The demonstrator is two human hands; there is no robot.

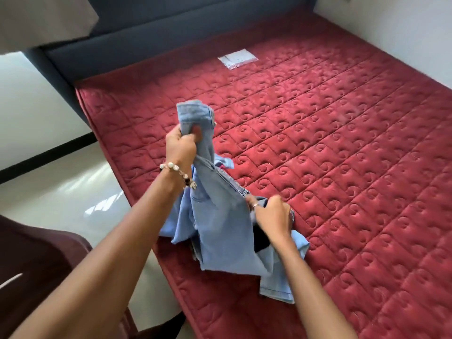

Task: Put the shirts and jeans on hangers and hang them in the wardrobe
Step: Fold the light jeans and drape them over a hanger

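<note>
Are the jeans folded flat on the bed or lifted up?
Lifted up and bunched. The left hand grips the jeans high, the right hand grips them lower, and only their lower ends rest on the bed.

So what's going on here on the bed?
A person is handling light blue jeans over a red mattress. The left hand grips one end, lifted up; the right hand pinches the denim lower down, by something dark. The legs trail onto the mattress. No hanger or wardrobe is in view. A small white packet lies farther up the mattress.
</note>
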